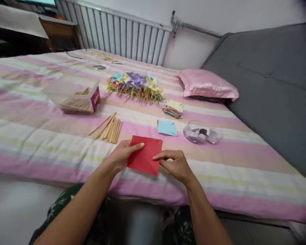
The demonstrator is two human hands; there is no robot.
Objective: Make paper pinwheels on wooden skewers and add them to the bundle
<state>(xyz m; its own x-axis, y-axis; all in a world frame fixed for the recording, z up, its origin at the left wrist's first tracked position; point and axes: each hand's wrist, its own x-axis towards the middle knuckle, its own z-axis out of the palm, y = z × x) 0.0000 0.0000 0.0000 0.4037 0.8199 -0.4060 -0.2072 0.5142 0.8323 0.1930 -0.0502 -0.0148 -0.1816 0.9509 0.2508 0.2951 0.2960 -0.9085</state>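
A red paper square (145, 153) is held just above the striped bedsheet (40, 136) near the bed's front edge. My left hand (122, 154) grips its left edge, thumb on top. My right hand (174, 165) pinches its right edge between thumb and fingers. Just beyond lie a light blue paper square (167, 128) and a loose bundle of thin wooden sticks (109, 127).
A heap of finished paper pinwheels (136, 86) lies farther back, with a stack of coloured papers (173, 109) to its right. A clear plastic box (73, 95) of sticks stands at left, a small clear bag (201, 133) at right. A pink pillow (207, 86) and grey headboard (275, 85) bound the right.
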